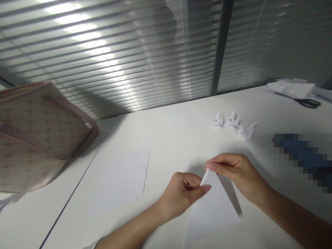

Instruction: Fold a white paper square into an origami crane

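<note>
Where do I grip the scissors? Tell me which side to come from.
Grip the black handles of the scissors at the right end, coming from the near side. The loops lie flat and exposed on the table, while the blades point left toward the papers.

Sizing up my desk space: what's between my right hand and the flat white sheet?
The head view shows your left hand there, its thumb against the folded white paper that your right hand pinches at the tip.

White table [168,138]: three paper cranes [231,121] right of center, blank paper sheet [120,180] left, black-handled scissors [307,103] and paper scraps [292,88] far corner.
</note>
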The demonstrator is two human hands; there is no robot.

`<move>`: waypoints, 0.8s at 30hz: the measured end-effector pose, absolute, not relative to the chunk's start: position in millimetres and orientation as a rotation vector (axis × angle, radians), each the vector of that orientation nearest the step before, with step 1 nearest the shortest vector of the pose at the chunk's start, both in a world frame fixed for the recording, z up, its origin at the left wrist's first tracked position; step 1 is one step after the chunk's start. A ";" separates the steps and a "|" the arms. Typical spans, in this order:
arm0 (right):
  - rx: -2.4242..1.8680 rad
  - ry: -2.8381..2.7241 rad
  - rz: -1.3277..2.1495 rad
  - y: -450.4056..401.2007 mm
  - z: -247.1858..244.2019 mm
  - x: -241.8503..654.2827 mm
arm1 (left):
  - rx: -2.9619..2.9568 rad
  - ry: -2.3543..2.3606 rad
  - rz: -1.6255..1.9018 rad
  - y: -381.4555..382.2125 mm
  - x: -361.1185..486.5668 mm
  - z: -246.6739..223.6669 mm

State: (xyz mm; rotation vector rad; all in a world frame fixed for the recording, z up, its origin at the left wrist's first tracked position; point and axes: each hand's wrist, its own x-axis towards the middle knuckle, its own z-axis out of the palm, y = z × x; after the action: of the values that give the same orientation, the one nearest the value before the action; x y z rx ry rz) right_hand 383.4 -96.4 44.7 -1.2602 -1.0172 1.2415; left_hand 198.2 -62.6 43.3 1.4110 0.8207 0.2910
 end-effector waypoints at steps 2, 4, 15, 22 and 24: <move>-1.244 -1.008 1.265 -96.6 44.2 384.3 | 1.404 0.817 0.289 -61.9 197.9 45.3; -1.229 -1.000 1.293 -96.4 44.2 386.0 | 1.391 0.807 0.274 -60.9 197.9 48.4; -1.213 -0.969 1.310 -90.5 41.8 399.1 | 1.281 0.787 0.211 -57.8 199.9 52.4; -1.259 -1.093 1.328 -92.8 45.5 395.9 | 1.274 0.789 0.258 -56.1 200.4 52.8; -1.273 -1.126 1.317 -92.7 46.8 395.5 | 1.264 0.799 0.264 -56.9 200.5 52.8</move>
State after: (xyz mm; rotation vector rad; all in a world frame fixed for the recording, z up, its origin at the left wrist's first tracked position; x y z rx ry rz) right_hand 395.5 -92.7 46.8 -1.2731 -1.1261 1.3172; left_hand 200.5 -56.9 52.8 1.2642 0.7992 0.2644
